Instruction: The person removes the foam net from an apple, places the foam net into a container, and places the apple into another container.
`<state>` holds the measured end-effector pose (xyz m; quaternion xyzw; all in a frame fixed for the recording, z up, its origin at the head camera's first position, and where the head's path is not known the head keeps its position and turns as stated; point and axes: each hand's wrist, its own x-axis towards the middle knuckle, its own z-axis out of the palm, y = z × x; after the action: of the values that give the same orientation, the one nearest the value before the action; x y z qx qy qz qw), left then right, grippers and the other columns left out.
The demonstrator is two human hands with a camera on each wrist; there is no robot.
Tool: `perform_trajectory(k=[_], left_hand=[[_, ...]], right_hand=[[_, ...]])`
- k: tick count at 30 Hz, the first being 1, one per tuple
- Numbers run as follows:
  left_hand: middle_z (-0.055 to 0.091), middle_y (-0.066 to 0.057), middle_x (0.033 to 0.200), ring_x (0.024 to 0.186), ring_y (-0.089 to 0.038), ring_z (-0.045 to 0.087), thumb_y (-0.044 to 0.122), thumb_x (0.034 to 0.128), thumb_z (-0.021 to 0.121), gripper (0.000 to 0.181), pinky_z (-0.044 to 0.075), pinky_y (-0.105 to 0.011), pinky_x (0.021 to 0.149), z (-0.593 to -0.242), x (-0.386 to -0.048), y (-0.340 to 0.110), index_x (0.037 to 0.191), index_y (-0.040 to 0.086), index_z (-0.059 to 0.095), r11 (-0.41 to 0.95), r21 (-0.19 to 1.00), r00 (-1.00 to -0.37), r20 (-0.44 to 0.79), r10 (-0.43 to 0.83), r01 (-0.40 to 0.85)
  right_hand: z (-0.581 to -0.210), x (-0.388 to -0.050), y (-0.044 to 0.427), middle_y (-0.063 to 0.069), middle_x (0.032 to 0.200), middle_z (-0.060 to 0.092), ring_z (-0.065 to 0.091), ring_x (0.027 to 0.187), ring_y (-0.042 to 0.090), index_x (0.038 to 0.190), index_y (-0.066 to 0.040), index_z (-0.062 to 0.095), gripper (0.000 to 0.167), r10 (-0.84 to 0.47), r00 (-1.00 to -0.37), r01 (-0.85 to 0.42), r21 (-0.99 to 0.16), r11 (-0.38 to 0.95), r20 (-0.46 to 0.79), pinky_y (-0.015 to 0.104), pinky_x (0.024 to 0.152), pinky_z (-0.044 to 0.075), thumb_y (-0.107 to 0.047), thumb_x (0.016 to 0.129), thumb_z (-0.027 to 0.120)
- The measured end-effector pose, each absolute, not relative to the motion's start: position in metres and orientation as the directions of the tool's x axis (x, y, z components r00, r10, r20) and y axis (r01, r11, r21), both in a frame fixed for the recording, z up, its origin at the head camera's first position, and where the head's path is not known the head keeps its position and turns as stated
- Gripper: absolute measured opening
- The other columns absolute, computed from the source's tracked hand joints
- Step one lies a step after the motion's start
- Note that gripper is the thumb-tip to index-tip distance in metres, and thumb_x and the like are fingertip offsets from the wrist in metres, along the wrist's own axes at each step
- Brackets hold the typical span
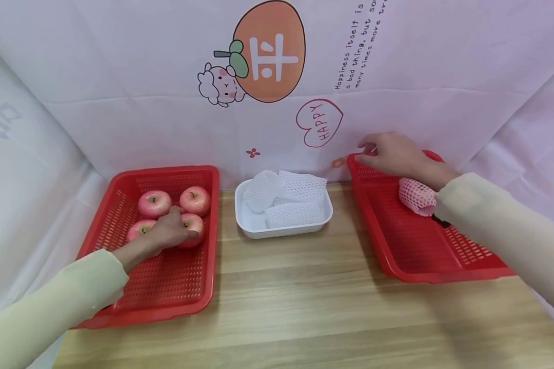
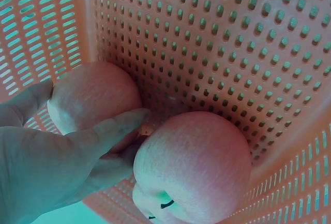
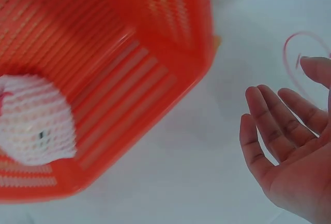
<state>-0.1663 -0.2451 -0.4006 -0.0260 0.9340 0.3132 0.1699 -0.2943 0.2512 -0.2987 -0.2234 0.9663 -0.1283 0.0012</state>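
Note:
My left hand (image 1: 168, 229) reaches into the left red basket (image 1: 211, 277) and grips a pink-red apple (image 1: 194, 231). In the left wrist view, thumb and fingers lie on opposite sides of that apple (image 2: 95, 97), with another apple (image 2: 199, 162) close beside the fingers. Several apples sit in this basket, among them one at the back left (image 1: 154, 205) and one at the back right (image 1: 195, 199). Above the far left corner of the right red basket (image 1: 374, 230), my right hand (image 1: 392, 154) holds nothing, its fingers loosely bent. A net-wrapped fruit (image 1: 415, 196) lies in that basket, partly behind the forearm.
Between the baskets a white tray (image 1: 286, 234) holds several white foam net sleeves (image 1: 297, 214). It stands at the back of the wooden table (image 1: 286, 307), against a printed white cloth (image 1: 166, 128). A small dark piece (image 1: 440, 221) shows beside the right sleeve.

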Motion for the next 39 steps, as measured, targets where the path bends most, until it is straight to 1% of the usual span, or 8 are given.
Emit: perform_trajectory(k=[9, 14, 17, 22, 25, 27, 32, 39], left_hand=[[0.057, -0.028, 0.119, 0.106, -0.034, 0.055, 0.017, 0.0929, 0.073, 0.076, 0.051, -0.047, 0.093, -0.398, -0.169, -0.245, 0.141, -0.024, 0.031, 0.798, 0.588, -0.947, -0.313, 0.074, -0.132], [0.049, -0.007, 0.079, 0.074, -0.022, 0.053, 0.013, 0.0915, 0.077, 0.048, 0.049, -0.034, 0.067, -0.395, -0.17, -0.245, 0.117, -0.014, 0.046, 0.782, 0.608, -0.951, -0.301, 0.068, -0.137], [0.039, -0.001, 0.072, 0.062, -0.017, 0.046, 0.011, 0.0924, 0.077, 0.04, 0.043, -0.029, 0.058, -0.391, -0.17, -0.246, 0.111, -0.009, 0.048, 0.758, 0.634, -0.95, -0.306, 0.065, -0.153], [0.057, -0.02, 0.101, 0.083, -0.026, 0.056, 0.012, 0.0946, 0.077, 0.068, 0.049, -0.032, 0.068, -0.386, -0.166, -0.248, 0.142, -0.018, 0.037, 0.769, 0.625, -0.952, -0.297, 0.074, -0.135], [0.056, -0.035, 0.127, 0.102, -0.036, 0.058, 0.014, 0.0942, 0.078, 0.08, 0.056, -0.044, 0.083, -0.383, -0.164, -0.249, 0.148, -0.022, 0.032, 0.793, 0.604, -0.967, -0.238, 0.087, -0.078], [0.051, -0.041, 0.137, 0.111, -0.042, 0.057, 0.016, 0.0944, 0.079, 0.082, 0.055, -0.054, 0.094, -0.381, -0.163, -0.249, 0.149, -0.023, 0.032, 0.803, 0.594, -0.977, -0.194, 0.09, -0.044], [0.043, -0.045, 0.146, 0.131, -0.054, 0.049, 0.02, 0.0968, 0.077, 0.086, 0.043, -0.068, 0.111, -0.371, -0.159, -0.25, 0.151, -0.024, 0.026, 0.797, 0.604, -0.984, -0.148, 0.097, -0.012], [0.043, -0.043, 0.148, 0.134, -0.053, 0.046, 0.025, 0.0974, 0.078, 0.09, 0.039, -0.068, 0.113, -0.362, -0.157, -0.249, 0.154, -0.02, 0.024, 0.777, 0.629, -0.99, -0.104, 0.098, 0.011]], right_hand=[[-0.302, -0.3, 0.301, 0.032, 0.12, 0.071, 0.069, 0.108, 0.048, 0.132, 0.008, 0.064, 0.05, -0.348, -0.937, -0.343, -0.195, 0.919, 0.009, 0.064, 0.09, 0.054, -0.031, 0.102, 0.067], [-0.305, -0.298, 0.324, 0.036, 0.126, 0.067, 0.066, 0.11, 0.052, 0.134, 0.012, 0.06, 0.056, -0.267, -0.962, -0.256, -0.148, 0.955, -0.057, 0.067, 0.088, 0.055, -0.033, 0.1, 0.067], [-0.308, -0.295, 0.336, 0.038, 0.126, 0.065, 0.065, 0.108, 0.054, 0.133, 0.015, 0.058, 0.062, -0.236, -0.969, -0.226, -0.12, 0.967, -0.078, 0.067, 0.085, 0.056, -0.036, 0.099, 0.068], [-0.316, -0.287, 0.355, 0.025, 0.087, 0.066, 0.064, 0.079, 0.04, 0.101, 0.007, 0.062, 0.061, -0.191, -0.978, -0.183, -0.104, 0.978, -0.082, 0.05, 0.064, 0.054, -0.052, 0.095, 0.073], [-0.323, -0.283, 0.365, 0.009, 0.072, 0.055, 0.056, 0.07, 0.028, 0.087, -0.004, 0.057, 0.059, -0.163, -0.983, -0.152, -0.117, 0.981, -0.09, 0.039, 0.058, 0.045, -0.06, 0.092, 0.074], [-0.328, -0.28, 0.371, 0.008, 0.073, 0.056, 0.056, 0.07, 0.028, 0.09, -0.003, 0.058, 0.059, -0.163, -0.982, -0.15, -0.126, 0.981, -0.096, 0.039, 0.059, 0.046, -0.06, 0.092, 0.074], [-0.343, -0.275, 0.387, 0.005, 0.067, 0.047, 0.047, 0.063, 0.022, 0.097, -0.001, 0.055, 0.06, -0.165, -0.98, -0.143, -0.175, 0.974, -0.115, 0.037, 0.055, 0.042, -0.055, 0.09, 0.079], [-0.358, -0.274, 0.401, -0.001, 0.058, 0.037, 0.032, 0.055, 0.015, 0.072, -0.01, 0.044, 0.063, -0.128, -0.984, -0.101, -0.205, 0.974, -0.124, 0.033, 0.051, 0.034, -0.059, 0.086, 0.08]])
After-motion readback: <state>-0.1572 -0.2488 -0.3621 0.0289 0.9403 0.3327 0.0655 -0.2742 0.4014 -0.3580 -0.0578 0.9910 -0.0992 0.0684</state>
